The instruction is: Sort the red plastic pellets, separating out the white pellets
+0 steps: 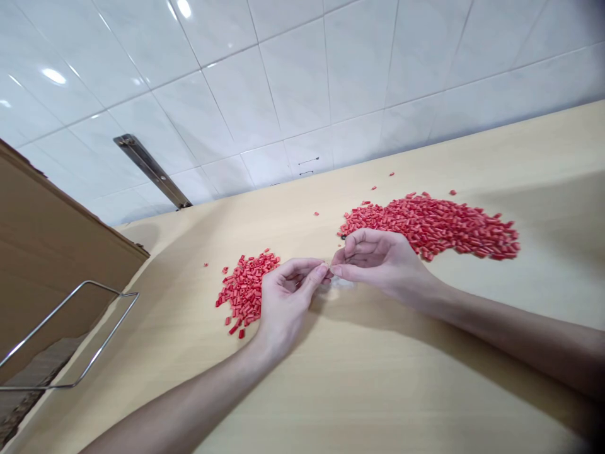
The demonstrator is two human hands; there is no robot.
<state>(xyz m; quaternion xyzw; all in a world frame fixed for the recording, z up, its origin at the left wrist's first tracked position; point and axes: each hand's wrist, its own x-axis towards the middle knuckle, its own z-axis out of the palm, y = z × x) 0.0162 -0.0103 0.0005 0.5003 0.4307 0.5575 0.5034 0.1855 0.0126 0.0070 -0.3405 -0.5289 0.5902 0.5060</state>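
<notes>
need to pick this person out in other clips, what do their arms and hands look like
The left hand and right hand are both bare, with no gloves, rings or bracelets to be seen. Both forearms are bare too, with no sleeve, watch or cable in view. No marking stands out on either arm.

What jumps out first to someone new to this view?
Probably the larger red heap of small pieces, behind the right hand on the pale tabletop. Next, the smaller red pile beside the left hand, with both hands' fingertips nearly meeting between the piles.
</notes>
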